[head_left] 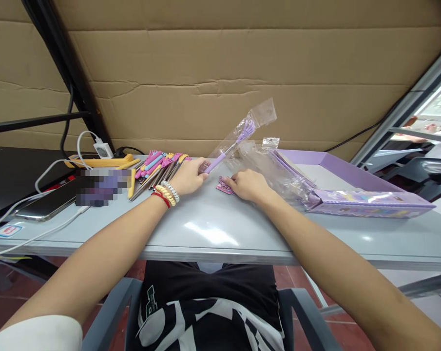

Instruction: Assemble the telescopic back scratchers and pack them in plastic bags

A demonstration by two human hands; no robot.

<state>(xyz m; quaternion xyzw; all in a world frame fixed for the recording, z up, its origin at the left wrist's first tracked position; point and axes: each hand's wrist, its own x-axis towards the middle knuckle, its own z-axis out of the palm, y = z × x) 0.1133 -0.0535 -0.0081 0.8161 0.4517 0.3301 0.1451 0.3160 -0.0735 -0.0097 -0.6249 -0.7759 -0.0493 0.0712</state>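
My left hand [191,176] is closed round the handle end of a purple back scratcher [217,162] with a small hand-shaped head. A clear plastic bag [263,113] covers its upper part, which tilts up to the right. On the table, my right hand [247,184] has its fingers curled over small pink printed cards [225,185], thumb against them; its fingertips are partly hidden. Just behind it lie more clear plastic bags [255,157]. To the left of my left hand is a pile of back scratchers [161,168] in pink, blue and yellow with metal rods.
A purple printed box [370,202] stands at the right, bags over its left edge. At the left lie a phone [47,204], white cables [59,226] and a yellow power strip [112,161]. A cardboard wall [242,58] rises behind the table [205,234].
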